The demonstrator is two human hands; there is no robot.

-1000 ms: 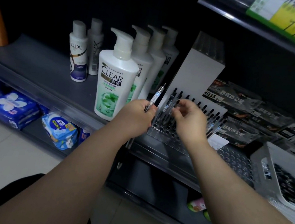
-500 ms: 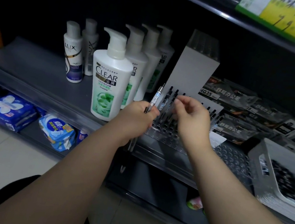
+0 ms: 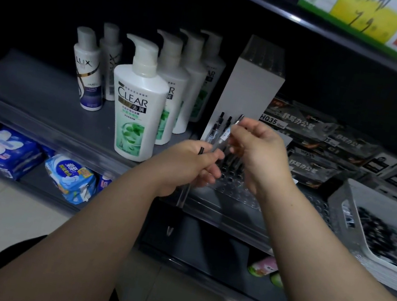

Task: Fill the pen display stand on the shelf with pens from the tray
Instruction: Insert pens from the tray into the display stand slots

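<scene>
Right hand point(image 3: 258, 150) grip: pinches clear pen point(image 3: 225, 135) near clip end. Left hand point(image 3: 189, 164) grip: closed round spare pens point(image 3: 182, 198), one hanging down. Pen likely light, stiff, smooth; take at mid-barrel. Display stand point(image 3: 234, 194) just behind hands, partly filled; tray point(image 3: 339, 201) at 3 o'clock.

Shop: stocked shelves point(image 3: 42, 96), shampoo bottles point(image 3: 138, 102)

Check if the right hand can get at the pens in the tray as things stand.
Probably not yet: the right hand is pinching a pen. The tray beside it lies open, nothing over it.
</scene>
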